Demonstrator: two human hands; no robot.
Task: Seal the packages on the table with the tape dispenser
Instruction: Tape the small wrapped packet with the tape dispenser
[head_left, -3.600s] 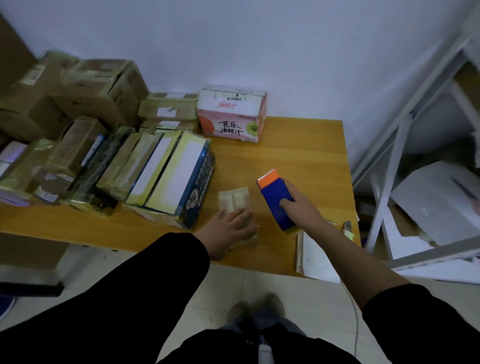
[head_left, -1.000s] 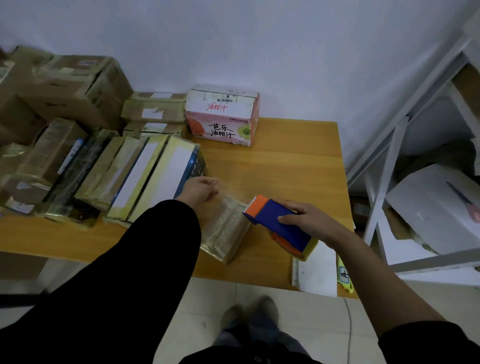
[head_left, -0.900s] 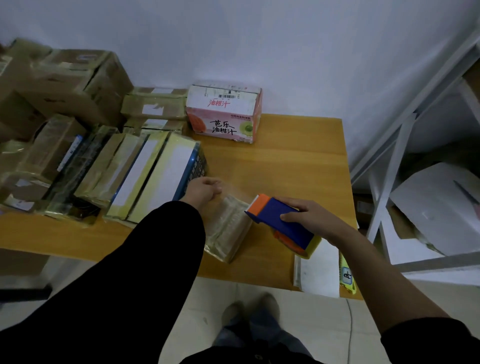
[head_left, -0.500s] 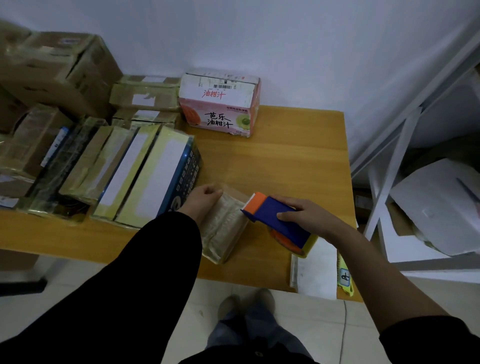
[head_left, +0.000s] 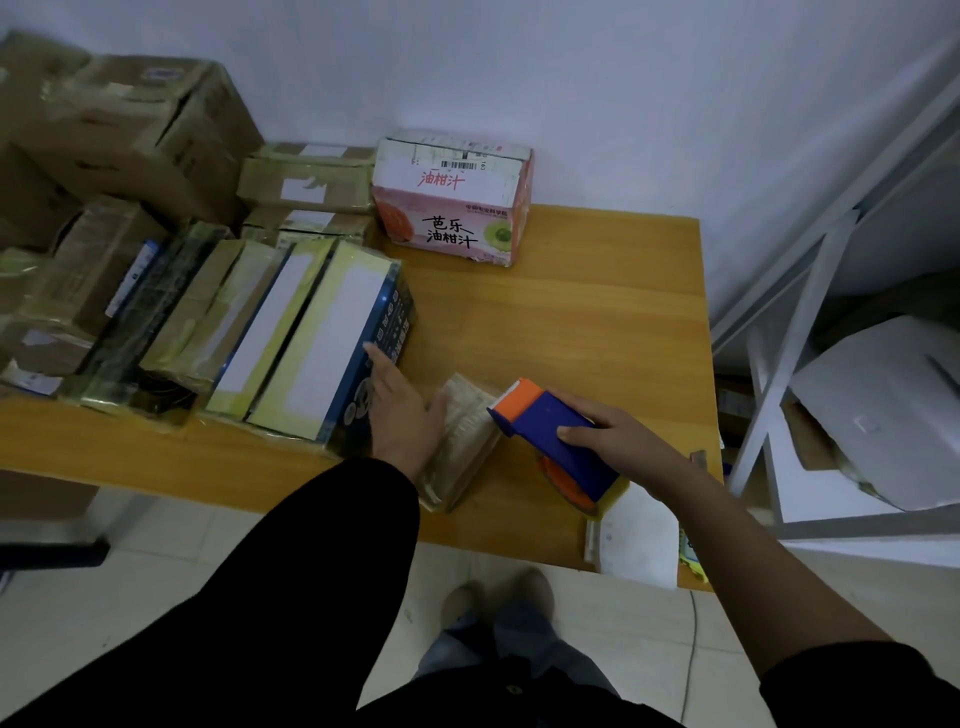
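Blue-and-orange plastic tape dispenser (head_left: 550, 431), lower centre of frame, is gripped by the right hand (head_left: 618, 441), its orange end over the small tape-wrapped brown package (head_left: 467, 447), where the left hand (head_left: 405, 410) lies flat, fingers straight, near the wooden table (head_left: 597, 322) front edge.

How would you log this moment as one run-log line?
left hand: flat on small package | right hand: holds tape dispenser, orange end at package's right edge
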